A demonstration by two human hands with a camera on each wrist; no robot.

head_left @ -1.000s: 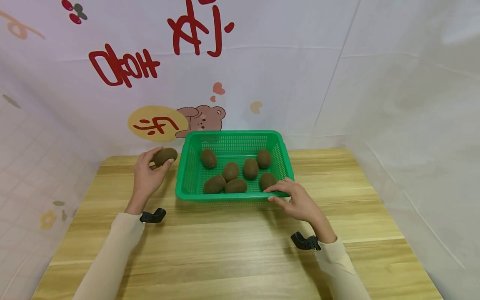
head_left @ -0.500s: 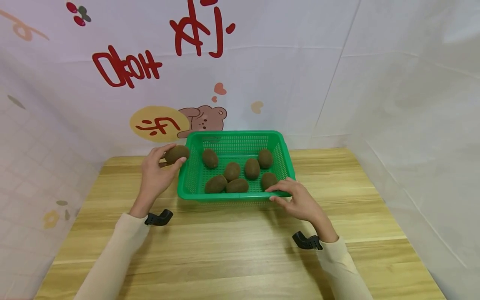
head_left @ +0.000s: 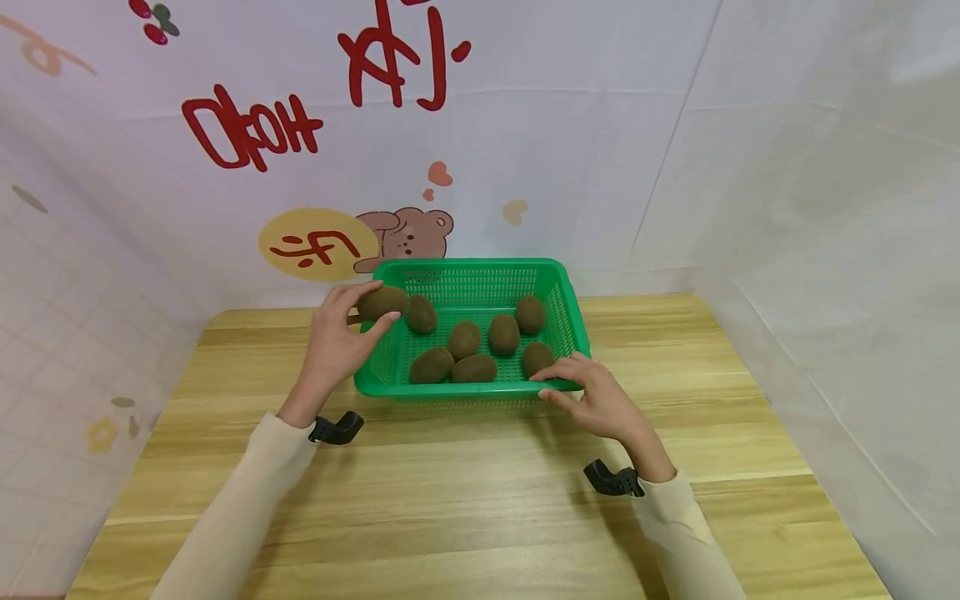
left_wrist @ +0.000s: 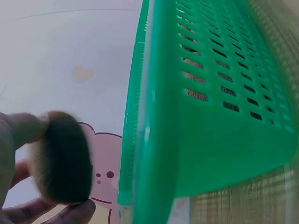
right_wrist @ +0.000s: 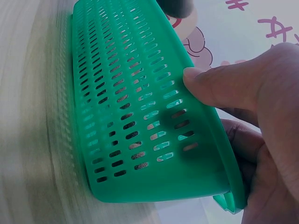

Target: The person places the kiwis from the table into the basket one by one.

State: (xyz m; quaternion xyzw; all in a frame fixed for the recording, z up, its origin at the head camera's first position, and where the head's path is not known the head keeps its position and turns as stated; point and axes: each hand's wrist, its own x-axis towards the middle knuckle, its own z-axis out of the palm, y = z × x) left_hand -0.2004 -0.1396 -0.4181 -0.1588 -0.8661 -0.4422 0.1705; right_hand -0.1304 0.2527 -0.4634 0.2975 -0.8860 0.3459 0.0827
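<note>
My left hand (head_left: pixel 336 337) pinches a brown kiwi (head_left: pixel 382 303) between thumb and fingers, over the left rim of a green plastic basket (head_left: pixel 450 390). In the left wrist view that kiwi (left_wrist: pixel 67 158) looks blurred, held higher than the basket's rim. My right hand (head_left: pixel 596 400) grips the basket's near rim at the right corner, thumb outside and fingers inside, as the right wrist view shows with the thumb (right_wrist: pixel 219 86) on the rim. Several kiwis lie loose on the basket's floor, among them one (head_left: pixel 537 360) right by my right fingertips.
The basket stands on a wood-grain table (head_left: pixel 465 492) near its back edge. Behind it hangs a white printed cloth (head_left: pixel 585 150) with red lettering and a cartoon bear. A black wrist mount (head_left: pixel 337 428) sticks out from the left sleeve, another (head_left: pixel 613 479) from the right.
My left hand has carried the kiwi rightward, from beside the basket to over its left rim. The right hand keeps its grip on the near rim, and the basket stays put.
</note>
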